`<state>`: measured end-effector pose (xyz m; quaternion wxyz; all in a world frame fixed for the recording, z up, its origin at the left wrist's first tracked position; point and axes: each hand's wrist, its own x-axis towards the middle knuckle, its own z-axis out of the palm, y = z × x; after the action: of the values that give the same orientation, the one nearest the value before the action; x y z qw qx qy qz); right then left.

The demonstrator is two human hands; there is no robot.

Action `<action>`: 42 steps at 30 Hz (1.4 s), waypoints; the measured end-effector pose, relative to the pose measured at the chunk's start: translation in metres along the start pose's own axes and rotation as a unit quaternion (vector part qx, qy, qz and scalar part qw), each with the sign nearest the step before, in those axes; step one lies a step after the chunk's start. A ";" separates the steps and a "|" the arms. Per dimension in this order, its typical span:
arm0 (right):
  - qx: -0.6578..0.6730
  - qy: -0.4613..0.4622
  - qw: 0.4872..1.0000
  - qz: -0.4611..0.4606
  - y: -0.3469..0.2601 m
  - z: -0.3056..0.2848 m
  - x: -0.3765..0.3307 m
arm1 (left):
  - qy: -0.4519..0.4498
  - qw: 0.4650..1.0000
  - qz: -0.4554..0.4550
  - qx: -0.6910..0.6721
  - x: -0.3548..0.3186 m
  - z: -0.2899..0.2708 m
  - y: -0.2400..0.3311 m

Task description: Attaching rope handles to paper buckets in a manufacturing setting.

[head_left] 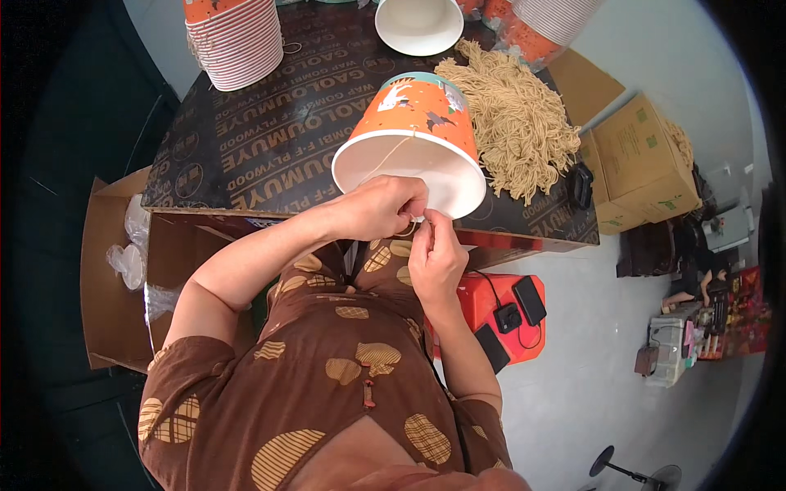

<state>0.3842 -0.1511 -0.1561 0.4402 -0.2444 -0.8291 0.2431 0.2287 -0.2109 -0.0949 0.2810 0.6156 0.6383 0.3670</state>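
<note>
Orange paper bucket (422, 123) lies tipped on its side at the near edge of the dark plywood surface (246, 139), open mouth toward the person, long axis running away from them. Both hands meet just below its rim. Left hand (378, 209) & right hand (436, 254) each pinch a thin tan string (385, 159) w/ fingers pressed together; string runs up into the bucket. Right is lower, wrist bent up. Pile of tan cords (516, 114) just right of bucket.

Brown short-sleeved dress, tan leaf-like patches
</note>
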 end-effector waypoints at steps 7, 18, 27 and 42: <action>-0.020 -0.007 1.000 0.012 -0.011 -0.009 0.002 | 0.036 0.998 0.049 0.001 -0.008 0.002 0.006; -0.004 0.048 0.999 -0.023 -0.010 -0.001 0.002 | 0.136 0.968 0.143 0.154 -0.021 0.019 -0.006; -0.017 0.052 0.998 -0.019 -0.005 0.003 0.007 | 0.137 0.915 0.174 0.338 -0.028 0.025 -0.007; -0.017 0.050 0.998 -0.027 -0.007 0.002 0.006 | 0.150 0.870 0.184 0.432 -0.028 0.025 -0.014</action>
<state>0.3784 -0.1530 -0.1498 0.4835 -0.2413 -0.8161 0.2049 0.2431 -0.2352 -0.1234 -0.1849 0.7192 0.6429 0.1877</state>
